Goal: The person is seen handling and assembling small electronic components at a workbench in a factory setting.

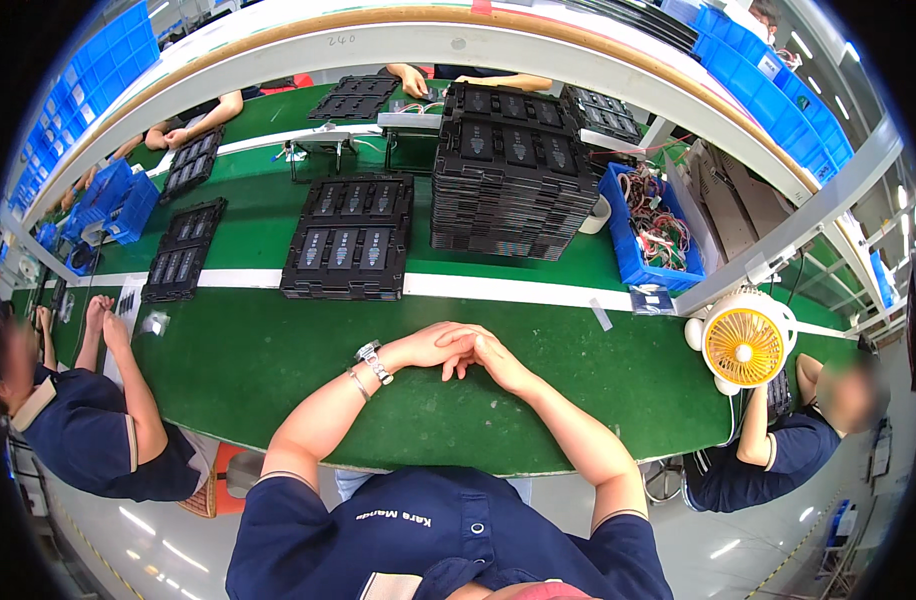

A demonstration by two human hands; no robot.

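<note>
My left hand [428, 346], with a metal watch [374, 362] and a bracelet at its wrist, rests over the green tabletop near the middle. Folded against it is my right hand [492, 362], the fingers of the two crossing and closed together. No part or tool shows in either hand. Beyond them lies a low stack of black plastic trays [344, 240]. To its right rises a tall stack of similar black trays [513, 170]. Both stand apart from my hands.
A blue bin of wires [658, 225] stands at the right, behind a yellow-and-white fan [743, 345]. More black trays [185, 250] lie at the left. A shelf beam [458, 45] spans overhead. Co-workers sit left, right and across the table.
</note>
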